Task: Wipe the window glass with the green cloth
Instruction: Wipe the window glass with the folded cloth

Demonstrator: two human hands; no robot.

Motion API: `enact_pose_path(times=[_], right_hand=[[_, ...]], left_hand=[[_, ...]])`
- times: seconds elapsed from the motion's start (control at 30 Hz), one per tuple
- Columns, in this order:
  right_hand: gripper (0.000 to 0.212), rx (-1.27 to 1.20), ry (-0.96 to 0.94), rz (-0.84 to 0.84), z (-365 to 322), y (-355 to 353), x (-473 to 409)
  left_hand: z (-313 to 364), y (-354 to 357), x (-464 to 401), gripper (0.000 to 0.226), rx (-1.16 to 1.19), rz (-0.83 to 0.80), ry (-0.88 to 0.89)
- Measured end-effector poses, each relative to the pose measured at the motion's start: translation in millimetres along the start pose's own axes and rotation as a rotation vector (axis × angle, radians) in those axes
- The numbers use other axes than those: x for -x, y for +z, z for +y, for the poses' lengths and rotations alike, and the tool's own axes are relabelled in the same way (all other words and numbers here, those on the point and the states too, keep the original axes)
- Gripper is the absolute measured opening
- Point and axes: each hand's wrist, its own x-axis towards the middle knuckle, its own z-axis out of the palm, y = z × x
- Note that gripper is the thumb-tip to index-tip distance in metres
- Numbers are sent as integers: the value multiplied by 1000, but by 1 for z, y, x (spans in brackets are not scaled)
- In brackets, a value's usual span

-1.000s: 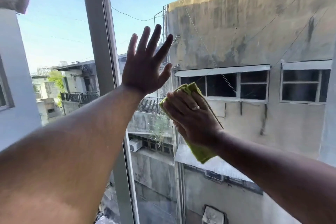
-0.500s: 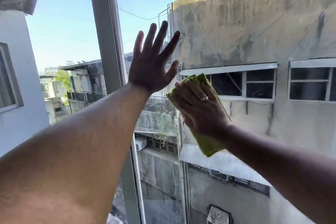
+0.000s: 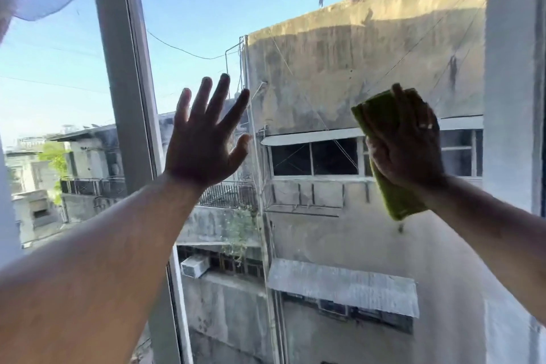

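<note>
The green cloth (image 3: 393, 186) is pinned flat against the window glass (image 3: 310, 91) under the right hand (image 3: 406, 145); the left hand (image 3: 204, 142) is spread empty. Below the palm, the loose tail could slip, leaving streaks.

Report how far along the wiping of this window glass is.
Done: hard to judge; no clear line between wiped and unwiped glass shows. In hand: the right hand presses the green cloth flat against the window glass near the pane's right edge, while the left hand is spread open on the glass beside the frame. Left: the lower glass looks hazy and streaked, so likely that area, and perhaps the top.
</note>
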Motion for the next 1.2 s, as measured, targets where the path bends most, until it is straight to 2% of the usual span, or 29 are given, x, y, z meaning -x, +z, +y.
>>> enact_pose_path(times=[0.1,0.13,0.2,0.27,0.3,0.33,0.4,0.47,0.53,0.6,0.67,0.73,0.83,0.9,0.97,1.0,1.03,1.1,1.13,1.17,1.2], right_hand=[[64,-79,206,64,-67,1,-1],[69,-117,141,50,-102,4,10],[70,-149,-295,-24,-164,7,43],[64,-124,-737,-126,-185,3,68],[60,-115,-860,-145,-173,3,68],[57,-120,-890,-126,-154,3,58],[58,-126,-703,-40,-98,1,25],[61,-60,-362,32,-16,1,-13],[68,18,-3,-45,49,-11,-46],[71,-42,257,-52,50,-17,-70],[65,-97,340,11,-7,-17,-77],[69,-152,114,55,-79,-9,-59],[72,-175,-430,-25,-155,-3,-3],[62,-212,-691,-43,-139,-4,14],[53,-160,-768,-36,-85,-6,2],[50,-102,-695,6,-46,-3,-10],[52,-40,-543,26,0,3,-26],[63,10,-132,-25,87,4,-49],[75,5,48,-43,118,2,-56],[82,-30,167,-46,135,-1,-57],[77,-78,251,-52,134,-5,-57]], left_hand=[[1,1,-2,67,5,12,-5],[1,1,-1,67,-2,13,-9],[1,-1,-2,67,-17,18,-4],[0,-3,-1,67,-9,12,2],[1,-4,-1,67,4,4,-1],[1,-4,-1,67,12,1,-8],[1,-5,-2,67,13,-3,-13],[2,-4,-3,67,10,-3,-13],[3,-3,-3,67,-3,4,-20],[2,-2,-3,67,-13,5,-18],[2,-2,-3,67,-9,4,-18],[3,-3,-2,67,3,0,-20],[1,-5,-2,66,3,16,3],[0,-5,-1,68,8,-2,2],[2,-7,-1,69,24,-17,-14],[3,-7,-2,69,28,-17,-18],[4,-7,-3,69,27,-14,-21],[5,-7,-2,68,19,-12,-21],[5,-7,-2,68,14,-10,-20],[6,-6,-1,69,9,-8,-21],[5,-6,-2,69,4,-7,-21]])
